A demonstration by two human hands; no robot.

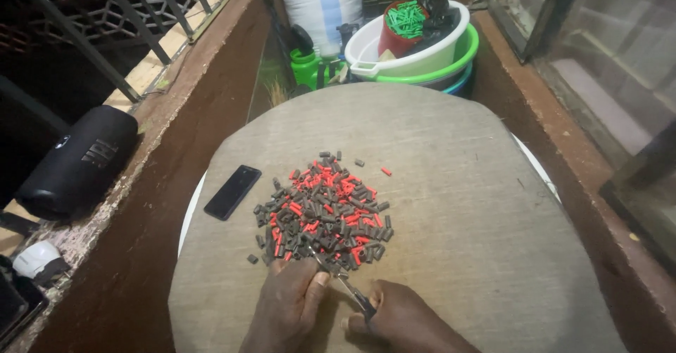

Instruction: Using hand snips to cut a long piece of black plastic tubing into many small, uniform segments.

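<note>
- A round table covered with coarse grey-brown cloth (451, 205) fills the view; the person's two hands work at its near edge.
- A heap of small black and red tube pieces (324, 209) lies on the cloth directly ahead of both hands, its near edge just beyond the fingertips and its bulk further away from the person.
- The left hand (290, 304) is closed, thumb and fingers pinched together near the heap's closest pieces; what it pinches is too small to tell.
- The right hand (401, 319) is curled around the dark handle of a slim metal tool (345, 285).
- That tool's long axis runs diagonally, from the right hand up and leftward to its tip at the heap's near edge, right by the left fingertips.
- The left hand is nearer the heap.
- A flat black phone (232, 192) lies left of the heap, apart from it.
</note>
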